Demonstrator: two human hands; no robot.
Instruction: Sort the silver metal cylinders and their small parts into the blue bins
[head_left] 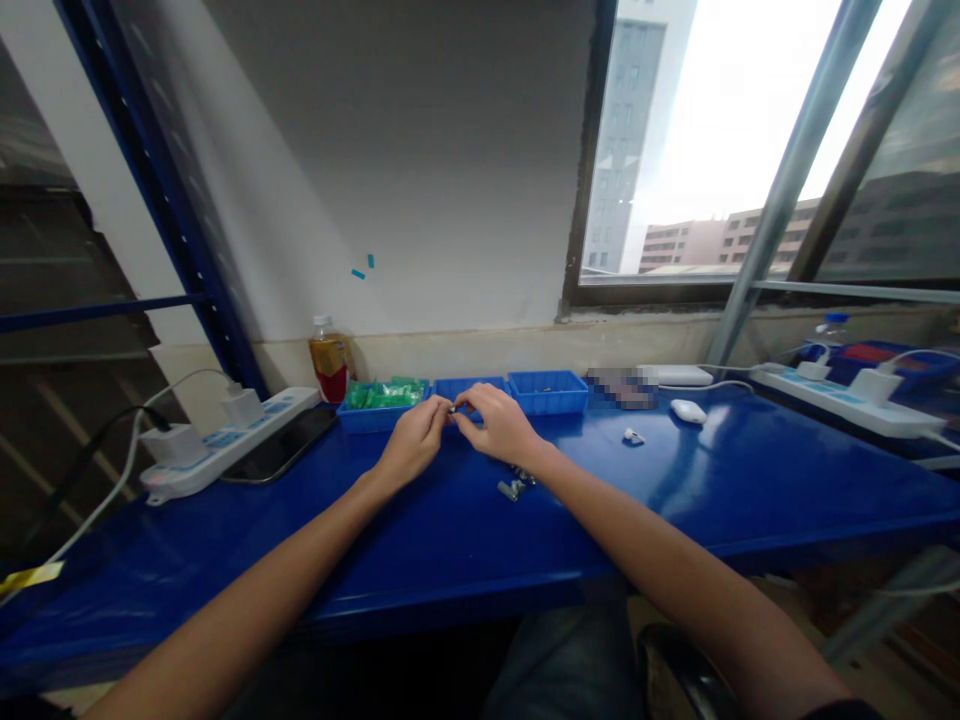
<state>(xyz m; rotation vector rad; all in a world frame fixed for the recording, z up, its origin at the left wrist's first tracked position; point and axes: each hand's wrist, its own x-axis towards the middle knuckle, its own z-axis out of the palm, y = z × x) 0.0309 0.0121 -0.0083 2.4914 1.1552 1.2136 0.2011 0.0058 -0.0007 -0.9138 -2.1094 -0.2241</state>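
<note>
My left hand [415, 436] and my right hand [496, 420] meet over the middle of the blue table, fingertips pinched together. Between them is a small metal piece [451, 409], mostly covered by the fingers and too small to name. Several loose silvery metal parts [510, 490] lie on the table just below my right wrist, some hidden behind it. Behind the hands stands a row of blue bins: the left bin [358, 421] holds green plastic packets [386, 393], the middle bin [469, 385] is partly hidden by my right hand, and the right bin [551, 400] has a few small bits inside.
At the left are a bottle of amber drink [328, 360], a dark phone [281, 448] and a white power strip [232, 440] with plugs. To the right lie an earbud [634, 437], a white earbud case [688, 411], a white box [675, 376] and another power strip [847, 398].
</note>
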